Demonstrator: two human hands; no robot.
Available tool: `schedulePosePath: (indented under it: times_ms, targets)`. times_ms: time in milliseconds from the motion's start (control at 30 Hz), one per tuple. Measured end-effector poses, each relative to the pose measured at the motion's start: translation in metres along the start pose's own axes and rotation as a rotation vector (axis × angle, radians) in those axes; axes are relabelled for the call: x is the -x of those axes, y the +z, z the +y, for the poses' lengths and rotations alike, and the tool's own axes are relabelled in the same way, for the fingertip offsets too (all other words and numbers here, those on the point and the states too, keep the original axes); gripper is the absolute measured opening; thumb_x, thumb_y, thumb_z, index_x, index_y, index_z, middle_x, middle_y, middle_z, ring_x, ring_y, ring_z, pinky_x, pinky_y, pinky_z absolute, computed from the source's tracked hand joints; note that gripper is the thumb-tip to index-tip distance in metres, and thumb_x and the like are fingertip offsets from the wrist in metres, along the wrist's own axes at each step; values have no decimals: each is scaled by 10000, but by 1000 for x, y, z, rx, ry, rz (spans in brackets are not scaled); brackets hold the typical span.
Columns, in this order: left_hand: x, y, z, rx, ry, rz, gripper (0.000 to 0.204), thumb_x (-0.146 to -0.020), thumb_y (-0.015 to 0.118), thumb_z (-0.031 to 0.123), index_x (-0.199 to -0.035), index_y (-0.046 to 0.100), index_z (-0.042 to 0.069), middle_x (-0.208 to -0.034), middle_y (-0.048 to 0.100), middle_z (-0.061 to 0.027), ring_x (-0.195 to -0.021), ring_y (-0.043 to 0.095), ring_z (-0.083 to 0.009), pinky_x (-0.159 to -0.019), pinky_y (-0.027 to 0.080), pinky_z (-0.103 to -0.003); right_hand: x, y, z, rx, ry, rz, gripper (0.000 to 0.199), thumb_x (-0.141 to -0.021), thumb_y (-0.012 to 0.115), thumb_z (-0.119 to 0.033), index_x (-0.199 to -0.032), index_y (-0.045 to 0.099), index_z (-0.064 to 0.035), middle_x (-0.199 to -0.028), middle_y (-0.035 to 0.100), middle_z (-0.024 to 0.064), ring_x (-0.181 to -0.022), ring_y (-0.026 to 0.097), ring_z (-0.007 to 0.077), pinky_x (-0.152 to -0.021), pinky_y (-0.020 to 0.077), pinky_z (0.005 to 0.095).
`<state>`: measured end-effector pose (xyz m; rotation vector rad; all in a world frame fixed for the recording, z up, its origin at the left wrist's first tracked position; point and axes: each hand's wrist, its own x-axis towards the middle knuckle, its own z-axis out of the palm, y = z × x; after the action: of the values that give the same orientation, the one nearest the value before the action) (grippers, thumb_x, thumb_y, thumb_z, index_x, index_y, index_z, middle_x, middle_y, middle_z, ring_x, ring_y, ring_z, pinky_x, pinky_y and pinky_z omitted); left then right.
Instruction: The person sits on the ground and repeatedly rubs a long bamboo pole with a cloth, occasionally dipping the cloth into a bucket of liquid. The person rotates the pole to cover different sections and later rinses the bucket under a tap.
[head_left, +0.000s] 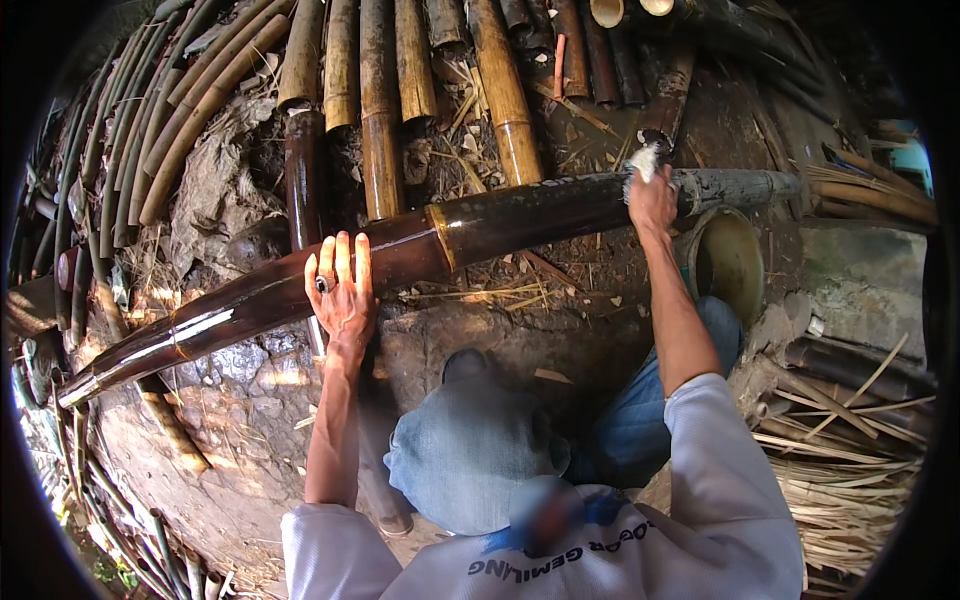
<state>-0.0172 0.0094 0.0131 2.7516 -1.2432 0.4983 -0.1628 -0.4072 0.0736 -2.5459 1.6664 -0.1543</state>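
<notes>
A left hand [343,297] and a right hand [655,200] are resting on a long bamboo pole [550,212].

The left is lying nearly flat, fingers extended, grasping nothing; the right is curling closed around a white wad [645,160] against the pole. Slanting across the view before the person, the pole is gleaming dark brown, showing a yellowish ring [440,238] near mid-length and turning dull grey rightward. Bare earth [500,335] is spreading below, a bucket [750,260] is sitting beside the right leg [722,325], and bamboo lengths [506,110] are lining the far side.
</notes>
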Motion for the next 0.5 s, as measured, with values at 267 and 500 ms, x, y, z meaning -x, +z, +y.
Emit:
schedulePosePath:
  times_ms: [267, 500]
  targets:
    - [1, 3, 5, -71, -14, 103, 549, -891, 613, 96, -1430, 551, 183, -1478, 530, -86, -1399, 474, -265, -1184, 314, -491, 172, 59, -176, -410, -964, -158, 456, -918, 540, -327, -1243, 657, -30, -1295, 633, 230, -1265, 569, 367, -1126, 413, 520]
    - [5, 22, 10, -188, -13, 308, 322, -987, 581, 121, -1291, 642, 206, -1363, 626, -70, -1290, 578, -247, -1124, 395, -464, -30, 15, 34, -62, 34, -36, 576, -973, 580, -507, -1239, 597, 3, -1093, 701, 260, -992, 712, 387, -849, 560, 491]
